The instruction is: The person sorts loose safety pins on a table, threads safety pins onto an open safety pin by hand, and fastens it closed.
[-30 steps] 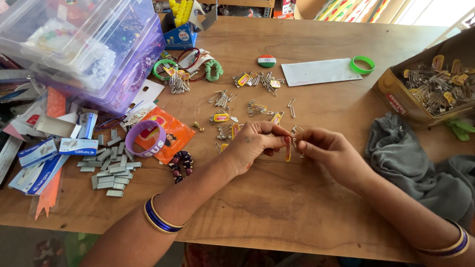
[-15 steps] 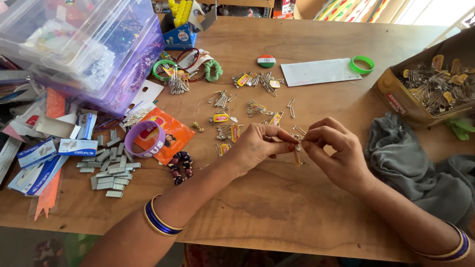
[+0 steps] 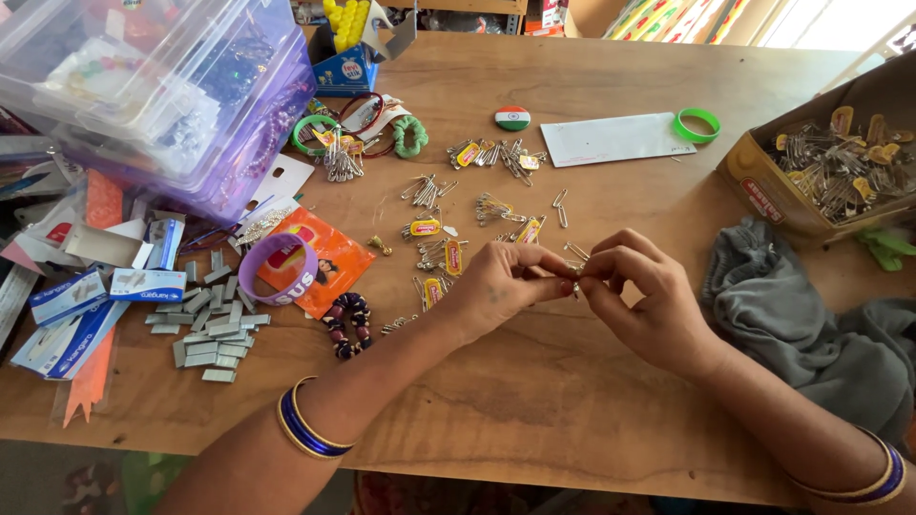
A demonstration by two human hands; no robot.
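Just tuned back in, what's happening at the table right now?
A person's left hand and right hand meet over the wooden table, fingertips pinching a small safety pin between them. More safety pins lie scattered just beyond, and a cardboard box at the right holds a heap of them. Staple strips and a purple wristband lie to the left, a grey cloth to the right.

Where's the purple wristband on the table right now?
In the head view, the purple wristband lies left of the left hand, resting on an orange packet, just above the loose staple strips.
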